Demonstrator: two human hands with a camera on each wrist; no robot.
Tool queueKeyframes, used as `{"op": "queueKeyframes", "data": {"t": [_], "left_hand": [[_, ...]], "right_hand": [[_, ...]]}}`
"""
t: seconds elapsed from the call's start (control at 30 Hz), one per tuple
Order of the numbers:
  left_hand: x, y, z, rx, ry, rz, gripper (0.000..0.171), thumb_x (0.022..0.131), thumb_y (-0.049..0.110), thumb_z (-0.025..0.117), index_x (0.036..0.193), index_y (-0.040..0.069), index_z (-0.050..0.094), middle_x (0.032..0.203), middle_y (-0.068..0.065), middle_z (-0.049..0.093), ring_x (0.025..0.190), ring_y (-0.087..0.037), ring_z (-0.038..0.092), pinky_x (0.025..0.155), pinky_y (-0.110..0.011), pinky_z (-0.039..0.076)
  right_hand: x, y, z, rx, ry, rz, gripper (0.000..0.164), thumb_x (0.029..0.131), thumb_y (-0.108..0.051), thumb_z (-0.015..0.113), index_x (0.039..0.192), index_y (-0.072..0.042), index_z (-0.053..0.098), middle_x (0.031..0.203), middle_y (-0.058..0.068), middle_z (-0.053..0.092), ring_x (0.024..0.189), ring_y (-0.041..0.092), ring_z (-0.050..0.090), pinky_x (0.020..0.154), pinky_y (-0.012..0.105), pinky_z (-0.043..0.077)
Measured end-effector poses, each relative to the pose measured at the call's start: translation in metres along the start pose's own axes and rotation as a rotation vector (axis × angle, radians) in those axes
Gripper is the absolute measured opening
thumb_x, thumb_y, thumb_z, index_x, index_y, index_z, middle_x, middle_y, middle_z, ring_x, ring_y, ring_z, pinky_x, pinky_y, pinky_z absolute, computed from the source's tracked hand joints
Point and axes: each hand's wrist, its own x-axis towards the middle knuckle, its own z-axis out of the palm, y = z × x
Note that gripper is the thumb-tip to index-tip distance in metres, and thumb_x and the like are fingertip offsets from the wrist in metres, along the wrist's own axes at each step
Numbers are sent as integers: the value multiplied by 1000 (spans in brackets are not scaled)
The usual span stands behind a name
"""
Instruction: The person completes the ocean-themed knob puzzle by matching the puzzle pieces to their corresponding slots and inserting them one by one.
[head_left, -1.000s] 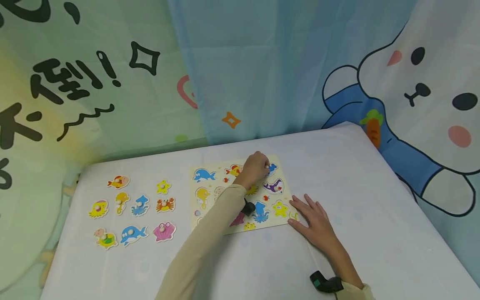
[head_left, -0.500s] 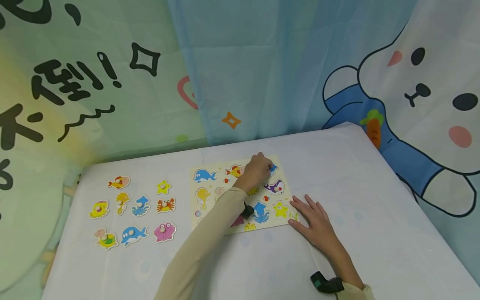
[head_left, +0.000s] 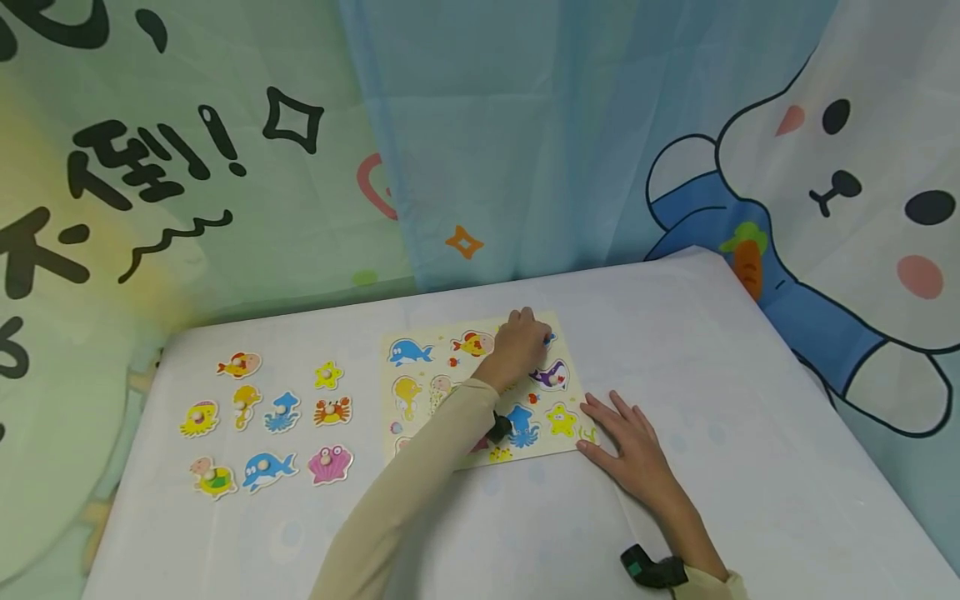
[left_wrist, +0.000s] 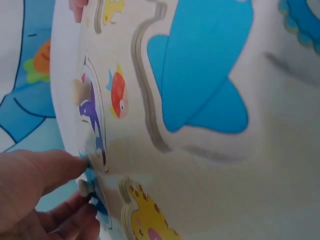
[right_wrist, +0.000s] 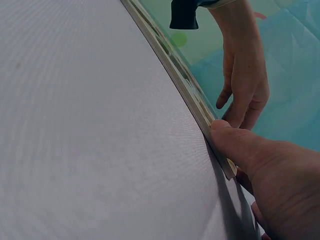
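Note:
A pale puzzle board (head_left: 465, 396) with sea-animal pictures and cut-out slots lies on the white table. At its far right corner my left hand (head_left: 517, 350) bends over a blue puzzle piece (head_left: 550, 339). In the left wrist view, thumb and fingers lie on either side of that blue piece's knob (left_wrist: 86, 188), touching the piece. Beside it sits a purple puzzle piece (left_wrist: 91, 107) with its own knob. My right hand (head_left: 630, 446) rests at the board's near right corner, fingers spread. Its thumb (right_wrist: 227, 137) lies on the board's edge in the right wrist view.
Several loose knobbed pieces lie left of the board, among them a crab (head_left: 332, 410), a pink shell (head_left: 329, 464) and a blue whale (head_left: 267, 471). A printed curtain (head_left: 487, 150) hangs behind the table (head_left: 750, 400).
My left hand has shifted slightly to the right and nearer to me over the blue piece. My right hand stays at the board's corner.

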Motion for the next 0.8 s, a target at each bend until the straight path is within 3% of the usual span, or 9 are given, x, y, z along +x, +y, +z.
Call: {"op": "queueKeyframes", "data": {"t": [0.1, 0.23, 0.37, 0.47, 0.7, 0.8], "left_hand": [[-10, -2, 1, 59, 134, 75, 27, 96, 22, 60, 121, 19, 68, 119, -4, 55, 107, -18, 48, 91, -26, 46], [-47, -8, -8, 26, 313, 185, 29, 94, 22, 61, 123, 19, 66, 127, -4, 56, 113, -18, 52, 97, -26, 47], [-94, -20, -14, -93, 342, 223, 28, 93, 20, 63, 121, 18, 67, 122, -2, 59, 112, -17, 53, 95, -28, 47], [-129, -32, -9, -128, 338, 224, 27, 91, 18, 66, 119, 18, 68, 117, 0, 62, 108, -15, 54, 92, -28, 48], [-212, -57, 11, -90, 393, 186, 28, 83, 16, 75, 110, 22, 71, 103, 7, 64, 96, -9, 55, 84, -23, 49], [-243, -64, 15, -74, 402, 137, 30, 79, 16, 78, 107, 22, 71, 100, 9, 63, 94, -7, 55, 82, -23, 50]], "right_hand": [[0, -2, 3, 13, -4, -10, 58, 86, -35, 69, 138, -12, 53, 149, 13, 46, 144, 41, 24, 114, 63, 13], [0, -5, 5, 23, 1, -25, 58, 86, -35, 69, 137, -13, 54, 148, 13, 47, 144, 41, 26, 113, 63, 13], [0, -7, 3, 16, -5, -11, 57, 86, -36, 69, 137, -13, 54, 149, 12, 47, 144, 41, 25, 114, 63, 13], [1, -7, 1, 8, -14, 5, 57, 87, -37, 68, 137, -13, 54, 149, 12, 46, 145, 41, 24, 114, 64, 13], [3, -7, -1, 7, -18, 10, 58, 87, -38, 66, 138, -14, 53, 150, 11, 45, 146, 40, 22, 115, 63, 12], [1, -6, -1, 9, -19, 30, 58, 87, -38, 67, 138, -15, 53, 150, 10, 45, 146, 40, 21, 115, 63, 11]]}}
